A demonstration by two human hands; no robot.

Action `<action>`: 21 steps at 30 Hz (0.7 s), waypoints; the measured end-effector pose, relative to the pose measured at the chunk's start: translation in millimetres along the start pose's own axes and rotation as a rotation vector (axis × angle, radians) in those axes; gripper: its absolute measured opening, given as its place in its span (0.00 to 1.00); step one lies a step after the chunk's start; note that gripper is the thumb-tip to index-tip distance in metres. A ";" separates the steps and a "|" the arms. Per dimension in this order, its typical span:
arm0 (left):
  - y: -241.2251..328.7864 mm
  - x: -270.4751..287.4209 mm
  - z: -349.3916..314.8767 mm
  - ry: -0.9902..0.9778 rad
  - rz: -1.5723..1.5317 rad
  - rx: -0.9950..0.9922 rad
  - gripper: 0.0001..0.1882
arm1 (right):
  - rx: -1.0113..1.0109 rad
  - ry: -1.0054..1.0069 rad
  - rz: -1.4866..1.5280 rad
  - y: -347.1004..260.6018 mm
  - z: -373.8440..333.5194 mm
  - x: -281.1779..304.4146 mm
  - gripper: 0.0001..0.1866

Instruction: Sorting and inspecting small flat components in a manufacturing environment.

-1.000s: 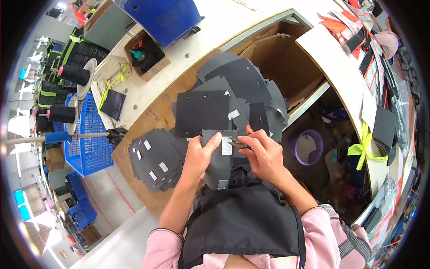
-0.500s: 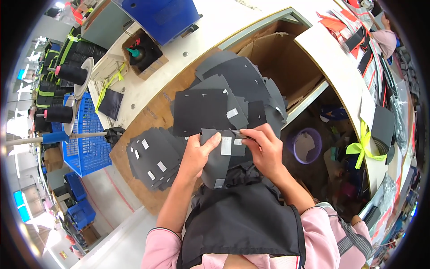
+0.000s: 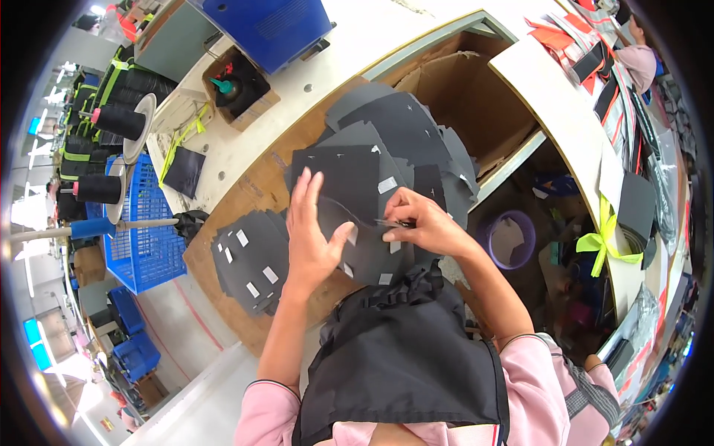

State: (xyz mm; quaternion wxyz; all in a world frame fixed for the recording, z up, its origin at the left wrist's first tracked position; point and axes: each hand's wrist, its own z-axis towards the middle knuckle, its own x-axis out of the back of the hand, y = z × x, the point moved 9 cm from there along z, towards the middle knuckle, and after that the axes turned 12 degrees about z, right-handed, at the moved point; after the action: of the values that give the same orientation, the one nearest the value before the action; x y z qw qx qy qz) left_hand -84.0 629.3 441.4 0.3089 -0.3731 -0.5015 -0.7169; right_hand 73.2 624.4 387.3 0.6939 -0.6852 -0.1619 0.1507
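My left hand [image 3: 316, 234] lies with fingers spread on a dark grey fabric panel [image 3: 375, 256] that has small white patches. Thin metal thread snips [image 3: 396, 223] are pinched in my right hand [image 3: 425, 221], their tips over that panel's upper right edge. Under and beyond both hands spreads a pile of similar panels; a flat black panel [image 3: 349, 175] lies on top of it. To the left of my left hand, a second stack of grey panels [image 3: 249, 264] with white patches rests on the brown board.
A blue bin [image 3: 268, 33] and a cardboard box holding a green-spouted bottle [image 3: 223, 87] stand on the white table beyond. Right of the pile are a large carton [image 3: 468, 97] and a purple-rimmed basket [image 3: 529, 241]. Thread cones [image 3: 119, 123] and a blue crate [image 3: 141, 245] are at left.
The panel held up between both hands now lies flat on the pile. My left hand has let go of its edge and spread out, moving left and up. My right hand has shifted slightly left.
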 end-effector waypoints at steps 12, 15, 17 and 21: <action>-7.6 -80.7 -34.5 -0.636 -0.991 0.600 0.11 | 0.060 0.551 -0.231 -34.7 -36.0 15.7 0.13; -2.5 -78.8 -34.3 -0.613 -1.070 0.613 0.10 | 0.108 0.406 -0.407 -41.8 -46.9 5.3 0.15; 1.6 -76.2 -33.4 -0.614 -1.070 0.609 0.10 | 0.135 0.392 -0.455 -44.3 -46.2 5.4 0.16; 7.3 -71.7 -32.2 -0.642 -1.052 0.587 0.09 | 0.235 0.342 -0.613 -56.8 -44.6 4.0 0.15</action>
State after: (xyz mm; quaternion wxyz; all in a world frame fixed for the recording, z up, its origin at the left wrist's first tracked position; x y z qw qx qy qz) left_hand -47.3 601.5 377.4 -0.1566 -0.1746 -0.8566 -0.4596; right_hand 95.3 585.0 443.7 0.7978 -0.5360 -0.2228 -0.1633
